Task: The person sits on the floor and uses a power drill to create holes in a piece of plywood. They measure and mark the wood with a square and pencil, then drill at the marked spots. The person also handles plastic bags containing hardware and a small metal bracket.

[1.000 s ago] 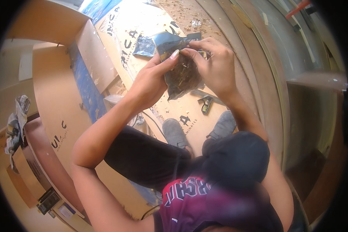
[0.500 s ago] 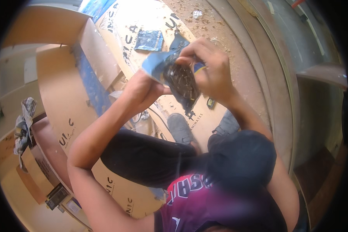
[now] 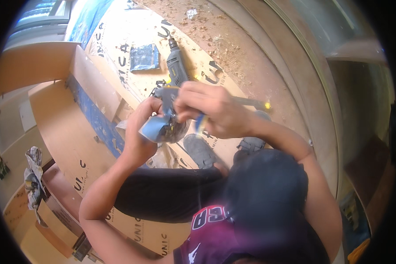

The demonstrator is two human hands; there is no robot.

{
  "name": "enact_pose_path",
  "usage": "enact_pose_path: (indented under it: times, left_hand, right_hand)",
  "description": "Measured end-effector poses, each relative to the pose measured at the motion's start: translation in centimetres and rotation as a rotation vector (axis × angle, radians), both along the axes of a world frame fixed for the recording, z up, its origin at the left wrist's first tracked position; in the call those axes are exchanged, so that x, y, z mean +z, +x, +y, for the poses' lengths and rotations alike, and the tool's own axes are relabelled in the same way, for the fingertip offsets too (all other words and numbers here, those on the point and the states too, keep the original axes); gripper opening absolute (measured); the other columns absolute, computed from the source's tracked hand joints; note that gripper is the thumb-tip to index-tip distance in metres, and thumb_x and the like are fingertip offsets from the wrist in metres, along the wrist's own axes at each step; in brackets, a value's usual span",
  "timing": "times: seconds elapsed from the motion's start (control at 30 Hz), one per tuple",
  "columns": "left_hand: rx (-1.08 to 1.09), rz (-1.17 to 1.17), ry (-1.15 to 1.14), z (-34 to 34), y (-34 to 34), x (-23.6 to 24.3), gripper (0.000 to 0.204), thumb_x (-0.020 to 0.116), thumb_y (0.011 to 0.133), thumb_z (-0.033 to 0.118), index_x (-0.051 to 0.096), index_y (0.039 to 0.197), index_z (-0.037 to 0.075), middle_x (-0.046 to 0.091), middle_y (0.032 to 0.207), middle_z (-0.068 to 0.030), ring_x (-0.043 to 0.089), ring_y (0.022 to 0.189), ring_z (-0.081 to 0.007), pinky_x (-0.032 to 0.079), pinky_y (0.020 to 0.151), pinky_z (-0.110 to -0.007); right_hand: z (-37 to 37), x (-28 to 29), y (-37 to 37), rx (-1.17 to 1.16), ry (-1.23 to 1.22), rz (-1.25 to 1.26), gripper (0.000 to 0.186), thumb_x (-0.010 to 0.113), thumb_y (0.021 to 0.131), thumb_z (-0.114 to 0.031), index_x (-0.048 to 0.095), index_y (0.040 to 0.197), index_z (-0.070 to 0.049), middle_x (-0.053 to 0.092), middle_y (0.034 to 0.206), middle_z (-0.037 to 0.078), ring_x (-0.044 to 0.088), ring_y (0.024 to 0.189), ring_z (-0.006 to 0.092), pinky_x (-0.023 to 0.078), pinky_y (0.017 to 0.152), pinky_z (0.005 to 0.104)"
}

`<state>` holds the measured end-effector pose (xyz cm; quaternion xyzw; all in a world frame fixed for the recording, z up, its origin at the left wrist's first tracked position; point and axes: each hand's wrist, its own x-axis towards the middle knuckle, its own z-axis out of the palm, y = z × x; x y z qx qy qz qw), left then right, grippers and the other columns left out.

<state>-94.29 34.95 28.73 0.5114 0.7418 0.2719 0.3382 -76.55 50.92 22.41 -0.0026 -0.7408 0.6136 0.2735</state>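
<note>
A blue and clear plastic bag (image 3: 154,128) hangs between my hands, with small dark pieces, perhaps screws, in its see-through part. My left hand (image 3: 140,125) is closed on its left edge. My right hand (image 3: 213,110) is closed with its fingertips at the bag's top right side, by a dark flap with a yellow edge. Something blue and yellow (image 3: 200,124) shows at its fingers, blurred. Just beyond my hands a grey power drill (image 3: 177,66) lies on a printed laminate-type sheet, its grip partly hidden. A flat dark blue packet (image 3: 144,57) lies left of it.
Wood shavings (image 3: 213,48) litter the floor at the far right. A dark bar with a yellow end (image 3: 255,103) lies behind my right wrist. Brown panels (image 3: 64,114) stand at left with a crumpled cloth (image 3: 34,176). My shoes (image 3: 200,149) are below the bag.
Both hands have brought the bag lower and to the left, closer to my body. The drill, mostly covered before, now shows plainly beyond them.
</note>
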Motion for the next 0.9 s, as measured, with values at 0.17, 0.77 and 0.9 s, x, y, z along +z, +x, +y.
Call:
enact_pose_path:
  times: [0.17,0.77,0.9]
  left_hand:
    - [-0.168,-0.047,0.096,-0.1,1.1,1.9,0.023,0.071,0.088,-0.005,0.055,0.104,0.001,0.058,0.100,-0.0147,0.061,0.092,-0.0336,0.052,0.079,-0.039]
    - [-0.564,-0.227,-0.092,-3.3,5.7,6.8,0.015,0.058,0.093,0.005,0.056,0.105,-0.004,0.052,0.099,-0.0204,0.055,0.093,-0.0397,0.049,0.083,-0.046]
    - [-0.374,-0.224,-0.186,-4.0,5.4,6.8,0.018,0.058,0.095,0.004,0.057,0.112,-0.001,0.055,0.103,-0.0217,0.058,0.096,-0.0432,0.050,0.085,-0.048]
  right_hand:
    - [0.6,1.9,2.1,0.075,0.160,-0.076,0.018,0.072,0.090,-0.004,0.063,0.104,0.003,0.064,0.100,0.016,0.070,0.084,0.0344,0.057,0.073,0.0445]
    - [1.7,4.0,3.5,0.854,-0.028,0.106,0.019,0.072,0.077,-0.003,0.056,0.087,-0.003,0.057,0.088,0.012,0.068,0.083,0.0349,0.053,0.068,0.0466]
    - [1.0,3.3,3.1,0.784,-0.189,0.047,0.014,0.074,0.086,-0.004,0.061,0.090,-0.003,0.061,0.086,0.013,0.064,0.079,0.0353,0.051,0.068,0.0441]
